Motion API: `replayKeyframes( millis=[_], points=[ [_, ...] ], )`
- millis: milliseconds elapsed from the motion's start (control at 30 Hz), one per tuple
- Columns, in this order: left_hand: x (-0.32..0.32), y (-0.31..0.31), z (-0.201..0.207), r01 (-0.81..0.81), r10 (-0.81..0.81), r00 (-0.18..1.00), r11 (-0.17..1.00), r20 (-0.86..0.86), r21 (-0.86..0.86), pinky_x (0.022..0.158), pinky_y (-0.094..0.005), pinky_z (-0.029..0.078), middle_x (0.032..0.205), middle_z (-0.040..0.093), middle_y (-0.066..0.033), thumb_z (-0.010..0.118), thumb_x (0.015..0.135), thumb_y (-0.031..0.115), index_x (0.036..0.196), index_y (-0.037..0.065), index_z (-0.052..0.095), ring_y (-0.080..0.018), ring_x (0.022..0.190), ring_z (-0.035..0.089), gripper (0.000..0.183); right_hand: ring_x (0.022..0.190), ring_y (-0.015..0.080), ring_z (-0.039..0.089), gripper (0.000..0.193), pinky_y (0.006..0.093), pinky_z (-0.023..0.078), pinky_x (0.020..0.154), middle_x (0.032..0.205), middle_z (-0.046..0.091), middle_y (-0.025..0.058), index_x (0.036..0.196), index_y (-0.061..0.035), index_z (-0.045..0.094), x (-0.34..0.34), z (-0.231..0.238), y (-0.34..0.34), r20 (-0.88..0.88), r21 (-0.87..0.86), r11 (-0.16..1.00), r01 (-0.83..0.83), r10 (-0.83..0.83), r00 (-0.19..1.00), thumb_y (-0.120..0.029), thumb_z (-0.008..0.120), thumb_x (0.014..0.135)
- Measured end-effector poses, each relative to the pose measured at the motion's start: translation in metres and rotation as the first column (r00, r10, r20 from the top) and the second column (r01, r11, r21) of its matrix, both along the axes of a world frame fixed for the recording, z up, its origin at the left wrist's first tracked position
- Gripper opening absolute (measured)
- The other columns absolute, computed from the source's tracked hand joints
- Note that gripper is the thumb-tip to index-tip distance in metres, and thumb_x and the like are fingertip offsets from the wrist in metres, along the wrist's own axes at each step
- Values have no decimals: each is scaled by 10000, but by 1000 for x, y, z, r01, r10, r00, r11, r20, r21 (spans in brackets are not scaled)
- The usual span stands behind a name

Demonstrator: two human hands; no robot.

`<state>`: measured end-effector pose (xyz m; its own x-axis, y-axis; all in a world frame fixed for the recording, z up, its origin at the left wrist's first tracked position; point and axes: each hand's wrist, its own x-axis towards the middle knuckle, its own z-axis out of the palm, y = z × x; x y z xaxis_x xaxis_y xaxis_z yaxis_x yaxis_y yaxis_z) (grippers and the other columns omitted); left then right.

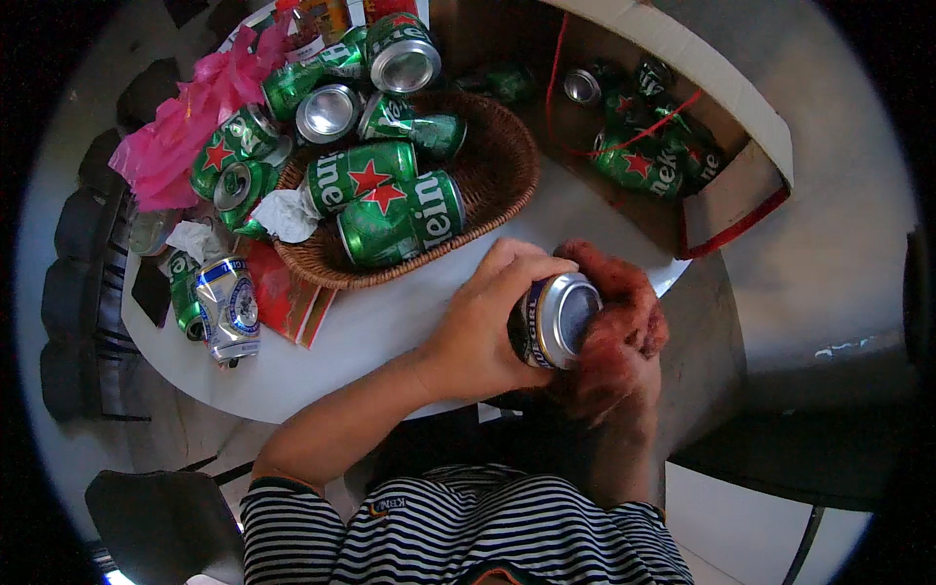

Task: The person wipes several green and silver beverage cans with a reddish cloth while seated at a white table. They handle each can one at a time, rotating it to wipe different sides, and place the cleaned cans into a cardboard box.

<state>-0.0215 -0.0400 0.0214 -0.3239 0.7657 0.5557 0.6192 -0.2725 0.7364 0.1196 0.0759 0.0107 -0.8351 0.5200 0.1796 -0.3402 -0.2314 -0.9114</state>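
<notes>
Above the near edge of the table, my left hand (487, 322) wraps round a dark-sided drink can (570, 317). A silver end of that can faces up and to the right. My right hand (634, 380) presses a crumpled reddish-brown cloth (624, 302) to the can's right side. The cloth hides most of its fingers. Just beyond my hands is a brown wicker basket (522, 185) with several green cans (400, 219), some dented, and a crumpled white tissue (288, 214).
An open cardboard box (770, 127) at the far right holds crushed green cans (653, 161). Pink plastic (185, 122) lies at the far left. A silver-and-blue can (229, 307) stands near red card (283, 288) on the white round table (205, 375). Dark chairs (161, 522) surround it.
</notes>
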Motion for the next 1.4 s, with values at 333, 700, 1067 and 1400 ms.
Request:
replayKeyframes(
  millis=[333,700,1067,1400],
  points=[
    [-2,-1,1,-73,68,984,997,-162,-23,858,-367,415,1045,507,-104,806,526,153,1176,89,511,-276,970,516,716,1117,243,510,545,363,404,963,1205,522,154,1244,9,417,-11,-21,8,-51,-17,990,138,-139,989,-187,637,785],
    [1,-1,-16,128,2,465,989,885,-69,956,-312,387,1245,458,-74,635,857,295,1375,81,291,-169,1136,454,658,1116,242,501,827,361,410,950,1248,465,140,1318,10,318,-24,-17,-20,-22,758,636,146,-199,980,-162,777,652],
    [-3,-6,-11,304,-83,193,952,978,21,896,-368,470,1193,541,-109,415,881,573,1286,61,399,-224,1036,568,653,1029,197,536,787,320,429,905,1158,512,104,1265,41,365,-40,-18,-7,-69,260,956,139,-125,990,-216,784,650],
    [-5,-3,-7,265,16,177,962,984,-64,938,-389,441,1233,522,-115,421,869,583,1318,66,374,-227,1113,531,686,1124,219,496,493,334,373,969,1245,497,141,1245,43,420,-54,-4,-5,-144,37,982,183,-176,974,-77,585,796]
  ],
)
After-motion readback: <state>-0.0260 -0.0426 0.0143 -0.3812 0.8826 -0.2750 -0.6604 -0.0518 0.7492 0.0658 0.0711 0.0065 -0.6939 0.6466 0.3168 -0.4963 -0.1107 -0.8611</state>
